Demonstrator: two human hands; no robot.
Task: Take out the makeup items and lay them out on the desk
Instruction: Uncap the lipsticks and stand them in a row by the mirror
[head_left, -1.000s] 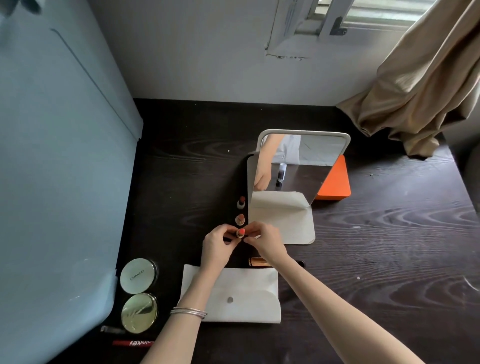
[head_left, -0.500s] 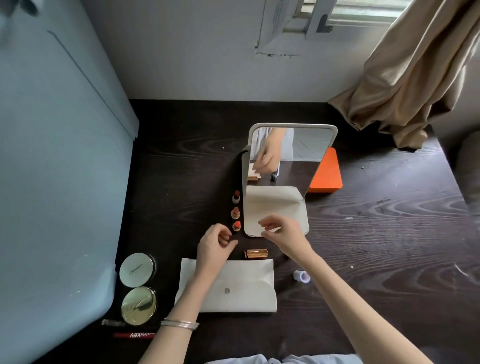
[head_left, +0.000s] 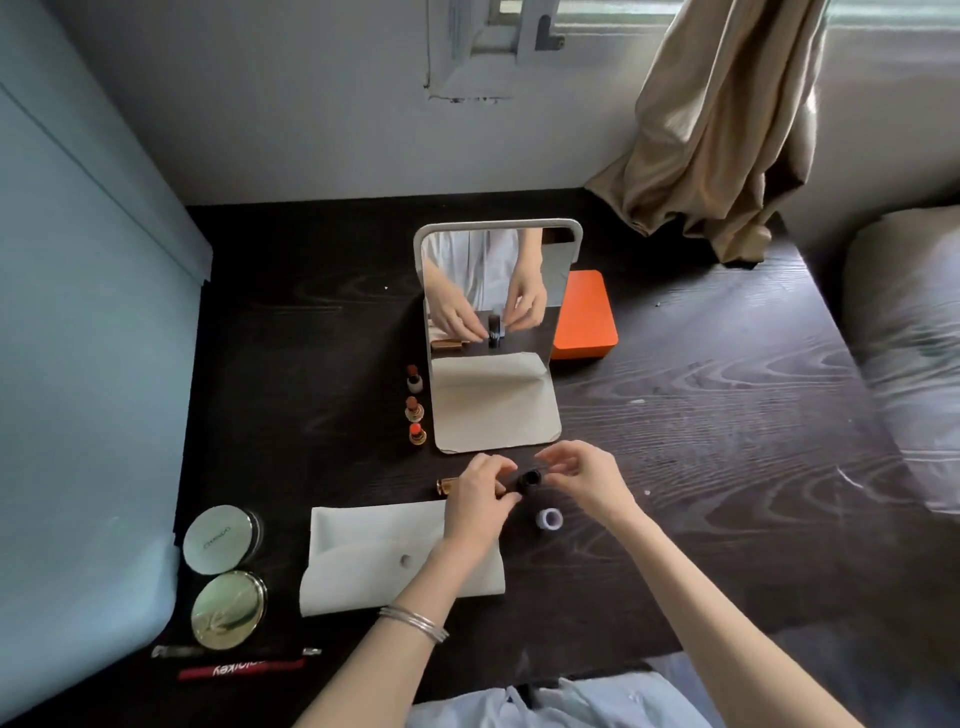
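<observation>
Two hands: both are meeting over a small black tube standing on the desk, just nearer than the mirror.
Left hand: fingers are curling in beside the tube; thumb and forefinger seem to be pinching or steadying its left side, though actual contact cannot be told.
Right hand: fingers are loosely curved and parted above the tube's right side, holding nothing that can be seen.
Tube: short, dark, round, its open top facing the camera; probably a lipstick base or cap, too small to say which.
Beside the grip: a gold case is lying flat just left of the left hand; a pale cap is sitting just nearer, to the right.
Beyond the grip: three lipsticks are standing upright in a row, left of the mirror base.
Pouch: lying flat under the left wrist, flap down.
Far left: two compacts and pencils are lying well apart from the grip.
Step judged: standing the tube upright, or uncapping it, to join the row.
Advice: pinching low on the barrel, keeping it vertical, setting it in line nearer than the orange-tipped lipstick without nudging the others, which look easily toppled.
</observation>
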